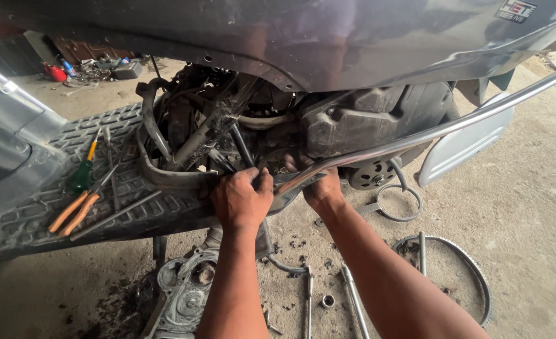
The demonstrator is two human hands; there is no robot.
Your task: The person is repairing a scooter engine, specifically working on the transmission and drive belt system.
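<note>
The left hand (241,199) is closed in a fist around a dark bar or tool handle (243,147) that slants up into the open engine bay of a grey scooter (353,37); its grip is clamped on that bar. The right hand (319,183) reaches in just beside it, partly hidden behind a chrome guard rail (454,122) that runs diagonally across the view; its fingers curl into the machinery, but I cannot tell whether they hold anything

A small rectangular badge (516,10), silver with dark lettering, sits on the grey body panel at the top right corner. A black plastic box-shaped housing (366,119) lies under the panel, right of the hands

On the ribbed grey footboard (33,213) to the left rest orange-handled pliers (74,212), a green-and-yellow screwdriver (85,166) and a thin metal rod (115,216)

The floor (529,207) is bare concrete, dusty and oil-stained. On it lie a toothed ring gear (472,270), a smaller metal ring (398,202), a long socket wrench (355,301), a round nut (327,301) and a silver engine cover (187,292) below the left forearm. Far back at the upper left, a red container (55,72) and assorted clutter sit on the ground
</note>
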